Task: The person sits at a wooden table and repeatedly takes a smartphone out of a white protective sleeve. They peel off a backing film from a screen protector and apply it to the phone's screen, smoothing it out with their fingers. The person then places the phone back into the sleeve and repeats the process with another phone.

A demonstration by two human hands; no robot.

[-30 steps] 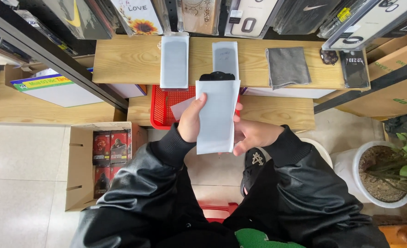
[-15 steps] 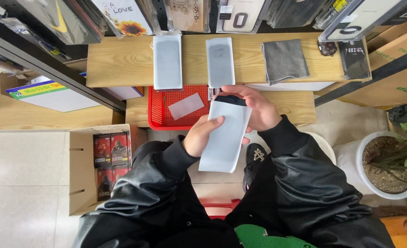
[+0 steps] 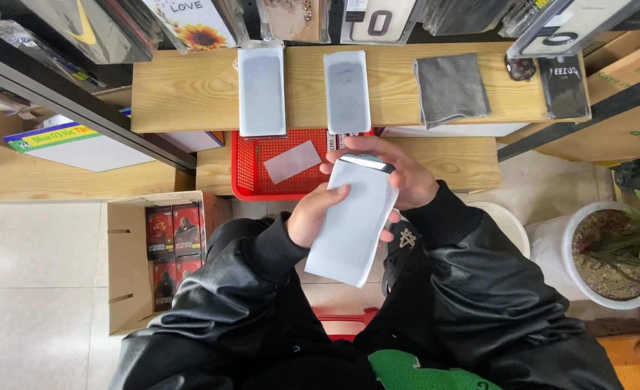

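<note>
Both hands hold a long white sleeve-like package point(image 3: 352, 220) over my lap, tilted to the right. My left hand point(image 3: 318, 215) grips its left edge near the middle. My right hand point(image 3: 392, 170) covers the top end, where a dark, glossy phone-like edge point(image 3: 365, 162) shows at the package mouth. Two similar white-framed grey packages point(image 3: 262, 88) point(image 3: 347, 91) lie flat on the wooden shelf point(image 3: 190, 90) above. A small white card point(image 3: 292, 161) lies in the red mesh tray point(image 3: 248, 173) just left of my hands.
A grey cloth point(image 3: 450, 88) and a dark packaged case point(image 3: 563, 85) lie on the shelf's right. An open cardboard box point(image 3: 128, 260) with red and black packs stands on the floor at left. A white plant pot point(image 3: 605, 256) stands at right. Hanging phone cases line the top.
The package has dropped lower and tilted right. My right hand moved from beneath it up over its top end, where the dark edge now shows. My left hand still holds its side.
</note>
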